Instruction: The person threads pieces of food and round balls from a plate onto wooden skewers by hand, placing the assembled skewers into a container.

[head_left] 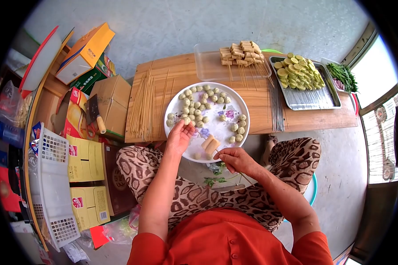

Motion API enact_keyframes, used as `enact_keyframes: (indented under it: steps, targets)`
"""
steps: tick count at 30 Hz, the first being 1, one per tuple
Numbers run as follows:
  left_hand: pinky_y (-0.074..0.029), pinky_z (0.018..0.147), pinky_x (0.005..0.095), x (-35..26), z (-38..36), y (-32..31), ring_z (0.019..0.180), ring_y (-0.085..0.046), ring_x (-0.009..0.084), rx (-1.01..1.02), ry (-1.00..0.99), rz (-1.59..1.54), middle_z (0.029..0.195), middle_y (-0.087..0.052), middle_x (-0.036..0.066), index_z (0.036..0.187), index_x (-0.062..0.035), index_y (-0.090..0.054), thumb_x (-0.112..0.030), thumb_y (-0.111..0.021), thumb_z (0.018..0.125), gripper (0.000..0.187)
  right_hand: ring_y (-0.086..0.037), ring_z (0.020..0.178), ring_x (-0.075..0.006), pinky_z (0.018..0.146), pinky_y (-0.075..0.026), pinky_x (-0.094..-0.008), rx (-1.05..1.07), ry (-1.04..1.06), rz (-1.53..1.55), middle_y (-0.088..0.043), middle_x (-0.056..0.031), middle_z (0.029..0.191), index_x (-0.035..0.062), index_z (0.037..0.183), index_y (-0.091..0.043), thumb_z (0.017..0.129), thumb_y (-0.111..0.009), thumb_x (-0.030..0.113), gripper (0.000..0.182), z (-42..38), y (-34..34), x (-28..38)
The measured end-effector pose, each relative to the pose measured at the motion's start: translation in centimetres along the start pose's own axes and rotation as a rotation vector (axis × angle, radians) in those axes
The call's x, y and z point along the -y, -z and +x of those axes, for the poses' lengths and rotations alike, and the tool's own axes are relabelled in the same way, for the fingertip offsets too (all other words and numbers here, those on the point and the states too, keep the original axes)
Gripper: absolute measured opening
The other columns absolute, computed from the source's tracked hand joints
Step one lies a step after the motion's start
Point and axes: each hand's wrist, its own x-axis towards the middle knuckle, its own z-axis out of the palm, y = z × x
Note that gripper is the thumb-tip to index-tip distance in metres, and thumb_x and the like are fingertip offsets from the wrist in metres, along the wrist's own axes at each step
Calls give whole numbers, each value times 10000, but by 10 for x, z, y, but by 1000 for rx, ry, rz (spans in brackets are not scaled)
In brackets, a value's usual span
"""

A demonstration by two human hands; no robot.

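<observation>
A round white plate (169,101) with a purple flower pattern carries many pale green speckled balls (197,105), most of them grouped at its far left. Over its near left part is my left hand (180,136), fingers curled, with one speckled ball (187,120) at the fingertips. My right hand (236,160) pinches a thin bamboo skewer (246,178) above the near right rim. Tan rolled pieces (210,144) are threaded on the skewer's end, over the plate. They look like tofu skin rolls.
Loose bamboo skewers (141,106) lie left on the wooden table (261,97). Behind stands a clear tray (203,57) of skewered tan rolls (242,54). Rightward are metal skewers (276,106) and a metal tray (305,104) of green slices (298,70). A cleaver (94,110) rests by boxes at left.
</observation>
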Motion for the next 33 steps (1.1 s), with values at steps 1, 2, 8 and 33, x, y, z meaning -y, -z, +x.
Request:
enact_keyframes:
  steps: [1,2,8,33]
  targets:
    - [-510,768,328,0,0,0,830,-575,184,4,1,0,902,-595,85,957,-24,-588,-155,-610,884,152,-415,431,-59,443,-342,-226,-2,1,-7,-440,26,501,5,1037,-627,956,-462,174,250,0,0,1]
    - [-510,769,327,0,1,1,830,-575,184,9,1,-1,904,-596,85,956,-24,-589,-152,-615,880,151,-417,431,-59,445,-346,-226,-3,2,-15,-442,26,504,3,1036,-626,956,-462,175,251,0,0,1]
    - [-510,759,322,-1,1,1,824,-574,178,29,6,-4,909,-601,77,963,-31,-596,-148,-636,864,159,-415,431,-59,447,-355,-223,-2,5,-18,-447,25,511,-7,1028,-624,956,-461,176,255,0,0,1]
    - [-473,825,364,22,-33,-37,931,-578,173,166,226,203,1037,-589,37,1051,-81,-591,-219,-669,836,267,-441,413,-76,431,-349,-232,-125,45,-23,-481,-3,499,15,1013,-632,939,-476,178,237,10,1,-1]
